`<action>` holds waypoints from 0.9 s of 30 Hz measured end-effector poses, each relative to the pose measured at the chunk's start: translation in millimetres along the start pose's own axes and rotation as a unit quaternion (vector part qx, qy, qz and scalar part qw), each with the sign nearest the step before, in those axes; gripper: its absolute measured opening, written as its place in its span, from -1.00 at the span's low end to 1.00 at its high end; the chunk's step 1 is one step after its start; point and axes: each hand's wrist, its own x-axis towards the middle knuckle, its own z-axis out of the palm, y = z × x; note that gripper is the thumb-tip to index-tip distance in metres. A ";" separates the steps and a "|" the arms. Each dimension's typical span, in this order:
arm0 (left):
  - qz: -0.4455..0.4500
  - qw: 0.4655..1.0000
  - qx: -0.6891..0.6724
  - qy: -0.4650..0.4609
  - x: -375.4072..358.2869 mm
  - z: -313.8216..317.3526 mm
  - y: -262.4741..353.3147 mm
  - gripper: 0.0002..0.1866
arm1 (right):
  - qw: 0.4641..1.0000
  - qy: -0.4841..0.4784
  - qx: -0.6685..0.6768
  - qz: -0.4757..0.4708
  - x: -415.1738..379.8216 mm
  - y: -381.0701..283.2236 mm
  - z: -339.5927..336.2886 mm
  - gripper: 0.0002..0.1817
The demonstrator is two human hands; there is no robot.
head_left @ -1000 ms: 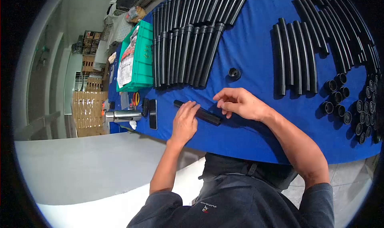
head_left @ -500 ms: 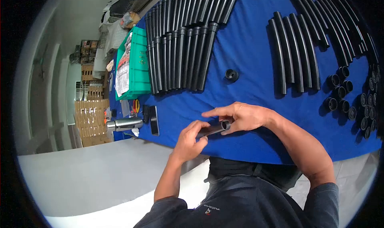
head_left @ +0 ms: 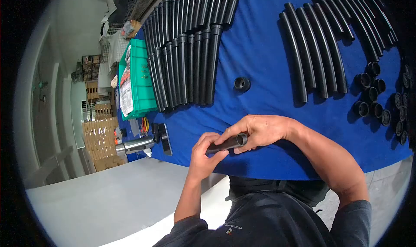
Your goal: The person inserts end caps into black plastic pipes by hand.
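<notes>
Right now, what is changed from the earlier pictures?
The right hand, free at first, has moved in and taken hold of the tube, which the left hand also holds. The tube's open end has tipped up. The lone cap stayed on the blue cloth.

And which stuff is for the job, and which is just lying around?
Probably for the job:
the held black tube
the row of collared tubes
the plain curved tubes
the lone black ring

Seemingly just lying about:
the phone
the metal flask
the scissors-like tool
</notes>
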 end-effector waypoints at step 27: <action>-0.260 0.771 -0.578 0.062 -23.3 29.3 -16.0 -0.62 | 0.987 0.111 -0.092 -0.065 -0.1 -0.4 7.4 -0.48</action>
